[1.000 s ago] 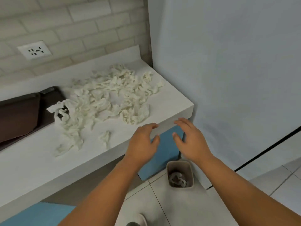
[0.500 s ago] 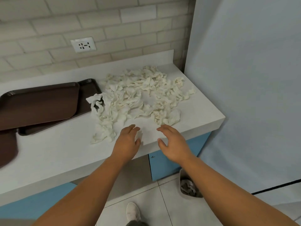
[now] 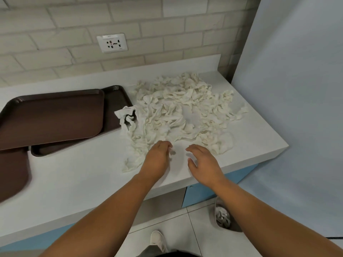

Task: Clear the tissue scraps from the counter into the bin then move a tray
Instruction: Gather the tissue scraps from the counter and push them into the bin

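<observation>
A wide heap of white tissue scraps (image 3: 178, 115) covers the right half of the white counter (image 3: 78, 179). My left hand (image 3: 157, 160) lies at the heap's near edge, its curled fingertips at a small scrap. My right hand (image 3: 204, 164) hovers beside it over bare counter, fingers relaxed and spread, holding nothing. Brown trays (image 3: 53, 115) lie stacked and overlapping at the left; one scrap drapes over the lower tray's right corner. A small bin (image 3: 222, 217) with tissue in it stands on the floor below the counter, partly hidden by my right forearm.
A brick wall with a socket (image 3: 112, 43) backs the counter. A pale blue panel (image 3: 297, 108) closes off the right side. Blue cabinet fronts (image 3: 200, 193) sit under the counter. My shoe (image 3: 157, 240) is on the tiled floor.
Both hands moved forward from above the bin and counter edge onto the counter, reaching the near edge of the tissue heap. The view swung left, bringing the trays into sight.
</observation>
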Available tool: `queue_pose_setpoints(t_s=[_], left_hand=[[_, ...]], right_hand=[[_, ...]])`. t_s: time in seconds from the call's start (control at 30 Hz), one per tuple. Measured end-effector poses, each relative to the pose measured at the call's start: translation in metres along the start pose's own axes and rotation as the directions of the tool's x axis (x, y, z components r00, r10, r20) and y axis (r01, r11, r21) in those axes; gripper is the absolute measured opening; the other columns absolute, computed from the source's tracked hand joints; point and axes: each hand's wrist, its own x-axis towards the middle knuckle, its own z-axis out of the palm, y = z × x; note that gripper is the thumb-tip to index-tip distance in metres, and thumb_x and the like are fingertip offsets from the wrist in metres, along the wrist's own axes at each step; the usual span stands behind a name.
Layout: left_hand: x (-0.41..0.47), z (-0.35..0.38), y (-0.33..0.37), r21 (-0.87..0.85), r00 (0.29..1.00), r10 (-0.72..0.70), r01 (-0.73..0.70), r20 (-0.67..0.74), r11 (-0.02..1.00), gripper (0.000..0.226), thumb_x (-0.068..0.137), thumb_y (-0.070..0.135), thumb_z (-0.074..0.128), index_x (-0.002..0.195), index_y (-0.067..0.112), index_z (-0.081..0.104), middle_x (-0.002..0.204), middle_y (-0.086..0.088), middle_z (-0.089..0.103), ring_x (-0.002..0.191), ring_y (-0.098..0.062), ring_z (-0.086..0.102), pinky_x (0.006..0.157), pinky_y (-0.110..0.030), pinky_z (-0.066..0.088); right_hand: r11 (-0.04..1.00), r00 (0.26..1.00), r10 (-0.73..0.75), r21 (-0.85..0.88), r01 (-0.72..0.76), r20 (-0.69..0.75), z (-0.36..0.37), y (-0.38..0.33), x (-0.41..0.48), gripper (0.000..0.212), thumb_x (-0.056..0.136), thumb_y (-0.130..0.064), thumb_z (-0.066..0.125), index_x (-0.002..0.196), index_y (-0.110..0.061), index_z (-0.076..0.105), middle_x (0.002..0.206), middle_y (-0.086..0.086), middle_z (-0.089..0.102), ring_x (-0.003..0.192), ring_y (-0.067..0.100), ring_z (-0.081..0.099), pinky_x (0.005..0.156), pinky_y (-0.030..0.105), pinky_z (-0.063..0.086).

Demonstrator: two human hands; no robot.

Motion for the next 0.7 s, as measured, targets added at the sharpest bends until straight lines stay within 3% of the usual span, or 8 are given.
queue_pose_setpoints(t_s=[0.1,0.2,0.27,0.37,0.43,0.57,0.7], left_hand=[[0.011,-0.042,-0.012,-0.164,0.976,-0.172,0.149,-0.137,0.975,0.025,0.096,0.002,0.044,0.110,0.009,0.063,0.105,-0.002,0.061,0.094,-0.013,0.054,0.081,-0.023,0.039],[0.013,-0.081,-0.040,-0.215,0.949,-0.264,0.225,-0.173,0.950,0.022,0.096,0.008,0.043,0.090,0.014,0.064,0.089,0.001,0.065,0.082,-0.013,0.056,0.073,-0.025,0.040],[0.010,-0.099,-0.058,-0.211,0.928,-0.326,0.287,-0.181,0.934,0.026,0.098,0.017,0.045,0.074,0.013,0.054,0.071,0.001,0.057,0.068,-0.013,0.052,0.063,-0.031,0.040],[0.003,-0.115,-0.080,-0.169,0.896,-0.390,0.359,-0.212,0.918,0.045,0.102,0.031,0.045,0.065,0.007,0.037,0.058,-0.003,0.043,0.056,-0.017,0.040,0.056,-0.036,0.035],[-0.002,-0.120,-0.090,-0.156,0.884,-0.411,0.384,-0.225,0.910,0.048,0.103,0.033,0.045,0.064,0.008,0.034,0.057,-0.003,0.041,0.055,-0.017,0.038,0.055,-0.035,0.034],[-0.012,-0.122,-0.103,-0.177,0.865,-0.450,0.418,-0.221,0.891,0.049,0.104,0.034,0.044,0.065,0.005,0.037,0.057,-0.005,0.042,0.054,-0.016,0.037,0.054,-0.033,0.033],[-0.014,-0.122,-0.109,-0.194,0.866,-0.456,0.421,-0.207,0.886,0.049,0.103,0.035,0.045,0.063,0.009,0.035,0.055,-0.003,0.040,0.054,-0.016,0.037,0.055,-0.034,0.033]], right_hand=[[0.997,0.997,-0.078,0.020,0.078,0.008,0.019,-0.021,0.019,0.037,0.094,-0.028,0.054,0.128,-0.016,0.060,0.132,0.001,0.057,0.123,0.019,0.050,0.105,0.026,0.039],[0.990,0.987,-0.138,0.045,0.134,0.083,0.041,-0.046,0.037,0.049,0.091,-0.051,0.046,0.123,-0.017,0.062,0.125,-0.002,0.060,0.114,0.017,0.053,0.098,0.035,0.046],[0.986,0.976,-0.164,0.016,0.163,0.140,0.055,-0.063,0.048,0.058,0.086,-0.062,0.047,0.123,-0.019,0.062,0.120,-0.003,0.061,0.110,0.017,0.054,0.093,0.035,0.047],[0.977,0.963,-0.180,-0.076,0.198,0.202,0.076,-0.080,0.062,0.062,0.079,-0.068,0.056,0.123,-0.024,0.059,0.113,-0.005,0.060,0.105,0.015,0.053,0.088,0.035,0.046],[0.971,0.959,-0.175,-0.122,0.206,0.221,0.087,-0.084,0.067,0.054,0.083,-0.060,0.061,0.122,-0.024,0.060,0.111,-0.004,0.060,0.103,0.017,0.052,0.087,0.037,0.046],[0.975,0.971,-0.182,-0.100,0.198,0.156,0.107,-0.080,0.074,0.025,0.094,-0.021,0.056,0.117,-0.015,0.066,0.108,0.005,0.064,0.099,0.027,0.058,0.083,0.043,0.049],[0.991,0.986,-0.133,0.024,0.131,0.099,0.108,-0.082,0.083,0.033,0.092,0.001,0.048,0.118,-0.012,0.065,0.106,0.005,0.058,0.092,0.023,0.059,0.081,0.037,0.051]])
